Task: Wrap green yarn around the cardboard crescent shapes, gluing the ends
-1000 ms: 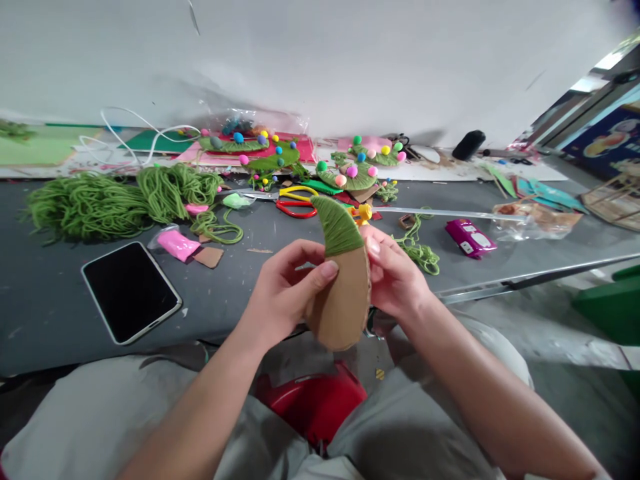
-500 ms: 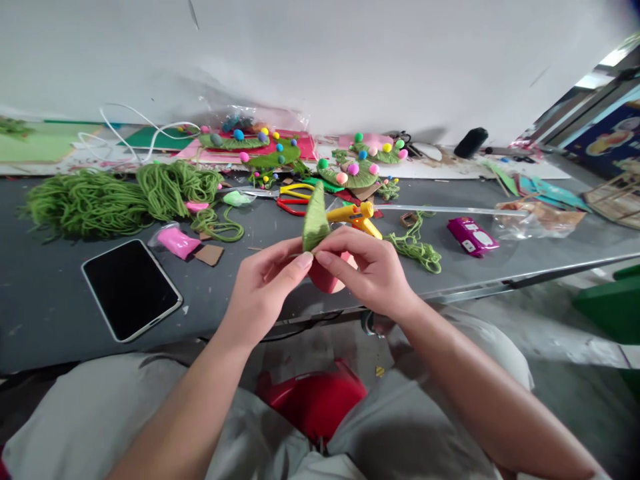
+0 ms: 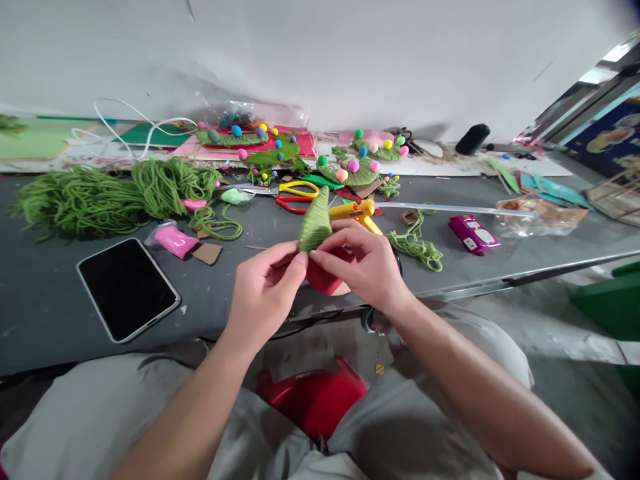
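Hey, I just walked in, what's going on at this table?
Someone's left hand and right hand meet at the base of a green yarn-wrapped piece, pinching it above the near edge of the table. A yellow glue gun and open scissors lie just beyond. Loose green yarn and a tablet are off to the left, and wrapped pieces dotted with pompoms sit at the back.

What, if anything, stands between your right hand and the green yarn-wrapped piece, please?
Nothing visible does: the right hand touches the green yarn-wrapped piece, beside the left hand; the yellow glue gun lies beyond.
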`<control>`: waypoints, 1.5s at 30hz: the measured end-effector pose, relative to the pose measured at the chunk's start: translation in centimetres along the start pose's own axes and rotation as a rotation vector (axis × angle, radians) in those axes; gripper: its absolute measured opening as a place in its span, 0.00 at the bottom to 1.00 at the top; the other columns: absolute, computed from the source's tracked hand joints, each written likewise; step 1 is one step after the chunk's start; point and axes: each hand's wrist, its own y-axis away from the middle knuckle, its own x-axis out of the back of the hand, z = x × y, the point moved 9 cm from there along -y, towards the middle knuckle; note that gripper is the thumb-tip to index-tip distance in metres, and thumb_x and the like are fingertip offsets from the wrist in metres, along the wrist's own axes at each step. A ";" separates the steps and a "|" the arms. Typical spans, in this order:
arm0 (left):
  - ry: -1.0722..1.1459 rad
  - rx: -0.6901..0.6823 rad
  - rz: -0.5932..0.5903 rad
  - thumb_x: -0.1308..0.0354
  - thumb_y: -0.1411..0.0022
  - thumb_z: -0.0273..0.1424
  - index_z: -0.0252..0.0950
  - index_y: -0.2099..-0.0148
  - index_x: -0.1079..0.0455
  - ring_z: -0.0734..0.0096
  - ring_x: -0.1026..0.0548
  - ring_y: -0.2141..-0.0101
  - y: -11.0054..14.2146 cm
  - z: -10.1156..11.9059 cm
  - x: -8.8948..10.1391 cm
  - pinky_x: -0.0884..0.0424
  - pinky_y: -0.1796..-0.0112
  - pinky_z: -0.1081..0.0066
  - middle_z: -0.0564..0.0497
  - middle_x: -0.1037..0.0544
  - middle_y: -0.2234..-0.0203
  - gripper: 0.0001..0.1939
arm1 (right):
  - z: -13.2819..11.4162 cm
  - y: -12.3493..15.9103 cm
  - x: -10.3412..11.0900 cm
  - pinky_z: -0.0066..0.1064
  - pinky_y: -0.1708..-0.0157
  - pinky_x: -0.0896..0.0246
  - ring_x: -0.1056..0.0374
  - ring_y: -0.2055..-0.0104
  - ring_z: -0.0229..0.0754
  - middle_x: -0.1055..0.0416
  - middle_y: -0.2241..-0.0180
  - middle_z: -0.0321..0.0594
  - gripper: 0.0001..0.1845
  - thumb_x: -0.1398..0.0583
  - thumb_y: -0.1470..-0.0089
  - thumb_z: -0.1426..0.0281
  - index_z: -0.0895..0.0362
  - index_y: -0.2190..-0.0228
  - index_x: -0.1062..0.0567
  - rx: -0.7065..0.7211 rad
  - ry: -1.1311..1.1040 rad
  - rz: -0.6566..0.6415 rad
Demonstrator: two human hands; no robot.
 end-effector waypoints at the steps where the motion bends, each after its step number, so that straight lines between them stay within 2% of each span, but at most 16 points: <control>1: -0.004 0.014 -0.029 0.35 0.38 0.35 0.38 0.53 0.19 0.64 0.18 0.63 -0.1 -0.1 -0.1 0.20 0.58 0.69 0.50 0.16 0.61 0.12 | 0.2 0.0 -0.2 0.36 0.54 0.32 0.28 0.56 0.42 0.25 0.59 0.40 0.04 0.32 0.47 0.67 0.55 0.70 0.19 -0.013 -0.032 -0.031; 4: -0.086 0.050 -0.166 0.35 0.38 0.33 0.38 0.55 0.19 0.64 0.18 0.64 -0.4 -0.2 -0.2 0.21 0.59 0.70 0.51 0.16 0.63 0.09 | 0.3 0.2 -0.5 0.32 0.58 0.32 0.27 0.60 0.40 0.25 0.62 0.39 0.05 0.33 0.46 0.67 0.56 0.70 0.20 -0.009 -0.035 -0.095; 9: -0.325 0.080 -0.326 0.39 0.35 0.36 0.37 0.66 0.22 0.65 0.19 0.67 -1.1 -0.5 0.1 0.25 0.66 0.74 0.52 0.19 0.71 0.10 | 0.3 0.5 -1.2 0.32 0.57 0.33 0.27 0.57 0.41 0.23 0.60 0.39 0.04 0.34 0.44 0.68 0.56 0.69 0.20 0.002 0.038 -0.196; 15: -0.238 0.163 -0.318 0.38 0.36 0.36 0.38 0.68 0.24 0.67 0.19 0.69 -1.4 -1.4 -0.1 0.24 0.65 0.74 0.53 0.20 0.73 0.09 | 0.6 0.3 -1.3 0.34 0.52 0.34 0.27 0.53 0.43 0.22 0.58 0.40 0.04 0.37 0.42 0.69 0.56 0.68 0.21 -0.005 0.086 -0.233; 17: -0.172 0.210 -0.284 0.37 0.37 0.36 0.38 0.65 0.22 0.67 0.19 0.68 -1.6 -2.1 0.1 0.23 0.63 0.73 0.53 0.18 0.71 0.08 | 0.8 -0.1 0.0 0.35 0.51 0.34 0.27 0.50 0.45 0.22 0.55 0.41 0.05 0.36 0.42 0.67 0.56 0.67 0.20 -0.010 0.106 -0.211; 19: -0.119 0.252 -0.260 0.35 0.39 0.37 0.38 0.63 0.21 0.66 0.19 0.68 -1.9 -2.7 0.5 0.22 0.63 0.71 0.52 0.18 0.70 0.08 | 1.7 -0.6 2.4 0.34 0.56 0.34 0.26 0.53 0.45 0.21 0.55 0.41 0.09 0.37 0.42 0.64 0.56 0.67 0.20 -0.060 0.157 -0.159; 21: -0.124 0.269 -0.262 0.35 0.39 0.37 0.38 0.64 0.21 0.65 0.19 0.69 -2.2 -3.0 1.1 0.21 0.64 0.71 0.51 0.18 0.71 0.08 | 3.6 -0.9 5.3 0.32 0.67 0.38 0.29 0.67 0.41 0.22 0.69 0.39 0.16 0.38 0.41 0.58 0.57 0.72 0.21 -0.167 0.262 -0.129; 23: -0.159 0.280 -0.274 0.36 0.39 0.37 0.37 0.66 0.22 0.66 0.20 0.70 -2.4 -3.1 1.6 0.22 0.65 0.71 0.51 0.19 0.73 0.08 | 6.2 -0.8 8.2 0.31 0.75 0.47 0.38 0.77 0.36 0.31 0.81 0.35 0.23 0.39 0.42 0.54 0.57 0.79 0.25 -0.304 0.459 -0.112; 24: -0.173 0.287 -0.277 0.36 0.39 0.36 0.37 0.67 0.22 0.66 0.20 0.70 -2.4 -3.0 1.9 0.22 0.66 0.71 0.51 0.19 0.73 0.09 | 7.3 -0.8 9.4 0.31 0.76 0.50 0.41 0.78 0.36 0.34 0.82 0.34 0.24 0.39 0.42 0.53 0.57 0.80 0.27 -0.353 0.536 -0.100; 26: -0.183 0.315 -0.275 0.36 0.41 0.36 0.36 0.69 0.23 0.66 0.21 0.71 -2.5 -2.9 2.4 0.23 0.67 0.72 0.50 0.19 0.74 0.09 | 8.6 -1.1 11.2 0.33 0.73 0.45 0.37 0.75 0.39 0.29 0.77 0.37 0.21 0.36 0.47 0.52 0.57 0.77 0.25 -0.363 0.640 0.000; 28: -0.177 0.350 -0.267 0.35 0.43 0.36 0.36 0.70 0.23 0.67 0.21 0.72 -2.4 -3.0 2.7 0.23 0.68 0.72 0.50 0.19 0.75 0.08 | 9.2 -1.8 11.0 0.36 0.66 0.38 0.31 0.66 0.45 0.23 0.64 0.44 0.22 0.34 0.51 0.50 0.57 0.66 0.21 -0.290 0.650 0.044; 30: -0.166 0.373 -0.254 0.34 0.44 0.36 0.35 0.69 0.23 0.67 0.21 0.73 -2.4 -3.2 2.8 0.23 0.68 0.72 0.50 0.19 0.74 0.09 | 9.6 -2.6 9.4 0.39 0.59 0.36 0.29 0.59 0.49 0.24 0.53 0.49 0.29 0.32 0.53 0.50 0.58 0.57 0.22 -0.218 0.642 0.016; 33: -0.150 0.391 -0.228 0.33 0.45 0.36 0.34 0.69 0.22 0.68 0.21 0.73 -2.4 -3.4 3.0 0.22 0.68 0.71 0.49 0.19 0.74 0.09 | 11.0 -3.6 7.1 0.40 0.60 0.36 0.29 0.62 0.50 0.23 0.60 0.49 0.23 0.33 0.52 0.54 0.60 0.62 0.21 -0.239 0.679 -0.042; 36: -0.137 0.390 -0.185 0.33 0.45 0.36 0.34 0.69 0.22 0.69 0.22 0.74 -2.6 -3.4 3.7 0.22 0.68 0.71 0.48 0.19 0.73 0.10 | 11.1 -4.2 6.8 0.37 0.63 0.35 0.29 0.65 0.47 0.23 0.66 0.45 0.15 0.37 0.48 0.61 0.60 0.64 0.21 -0.215 0.561 0.041; 41: -0.125 0.347 -0.092 0.31 0.46 0.35 0.35 0.69 0.22 0.68 0.21 0.74 -2.9 -3.2 5.0 0.21 0.69 0.70 0.49 0.20 0.75 0.08 | 8.3 -3.6 9.1 0.39 0.64 0.30 0.27 0.66 0.47 0.22 0.67 0.44 0.12 0.35 0.50 0.65 0.58 0.64 0.22 -0.104 0.297 0.291; 45: -0.098 0.348 -0.069 0.32 0.46 0.33 0.35 0.68 0.22 0.66 0.19 0.73 -2.9 -3.4 4.5 0.20 0.67 0.69 0.49 0.20 0.74 0.07 | 5.8 -2.3 7.4 0.40 0.65 0.27 0.25 0.65 0.49 0.21 0.66 0.43 0.13 0.32 0.52 0.62 0.56 0.65 0.22 -0.055 0.223 0.197</control>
